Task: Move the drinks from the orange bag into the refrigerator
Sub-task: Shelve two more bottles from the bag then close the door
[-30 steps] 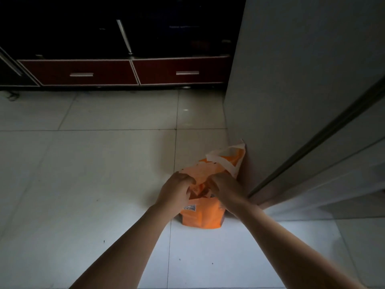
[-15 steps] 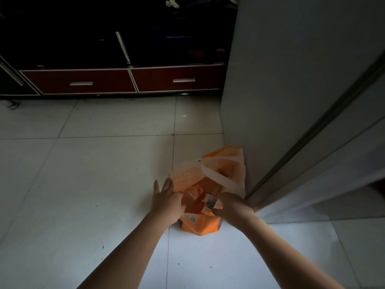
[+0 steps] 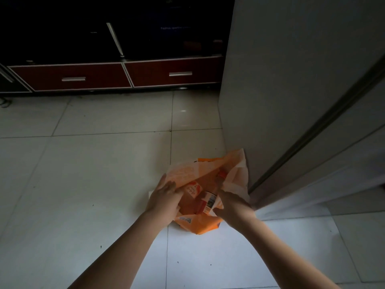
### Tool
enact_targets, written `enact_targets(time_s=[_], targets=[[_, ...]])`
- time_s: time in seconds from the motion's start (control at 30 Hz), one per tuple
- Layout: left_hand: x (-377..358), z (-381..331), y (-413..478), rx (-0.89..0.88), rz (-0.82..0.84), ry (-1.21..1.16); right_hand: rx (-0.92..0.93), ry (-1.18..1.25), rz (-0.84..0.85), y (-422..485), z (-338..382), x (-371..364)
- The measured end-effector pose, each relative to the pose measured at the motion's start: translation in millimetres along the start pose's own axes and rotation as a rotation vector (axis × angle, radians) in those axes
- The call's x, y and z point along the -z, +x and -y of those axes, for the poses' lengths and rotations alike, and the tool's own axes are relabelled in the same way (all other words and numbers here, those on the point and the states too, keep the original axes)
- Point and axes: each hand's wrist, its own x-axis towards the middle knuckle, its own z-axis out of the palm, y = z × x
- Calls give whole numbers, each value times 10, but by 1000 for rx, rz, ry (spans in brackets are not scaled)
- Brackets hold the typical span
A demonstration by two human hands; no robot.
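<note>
1. Head view, the only one we've got: a second ago both hands were bunched together on the closed top of the orange bag (image 3: 198, 225), and now they're pulling it open. The left hand (image 3: 164, 200) is lying flat with fingers spread, pressing the left flap outward. The right hand (image 3: 233, 205) is curling around the right edge of the opening; I can't tell whether it's pinching the plastic or already closing on something inside.
2. What that's doing for the task: the mouth is gaping now, so the drinks (image 3: 205, 202) are showing, at least one bottle with a red label lying inside. Nothing's out yet, so I'd say this is still the very first grab.
3. The bag is sitting on the tile floor (image 3: 83, 184), right up against the corner of the refrigerator (image 3: 291, 80).
4. What's getting in the way: the fridge looks shut from here, so it needs opening first, and the floppy plastic may be folding back over the bottles. It's also pretty dark.
5. Further back, a dark cabinet with red drawers (image 3: 125, 75) is standing well clear.
</note>
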Motion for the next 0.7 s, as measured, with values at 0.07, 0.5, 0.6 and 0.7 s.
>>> enact_targets(time_s=[0.07, 0.5, 0.6, 0.7], targets=[[-12, 24, 19, -58, 10, -6, 27, 6, 13, 14, -1, -28], [-213, 89, -75, -156, 203, -5, 71, -160, 153, 13, -168, -404], [-270, 130, -61, -131, 312, 29, 91, -191, 172, 39, -194, -462], [-346, 157, -65, -174, 322, 55, 102, -285, 194, 70, -166, -526]])
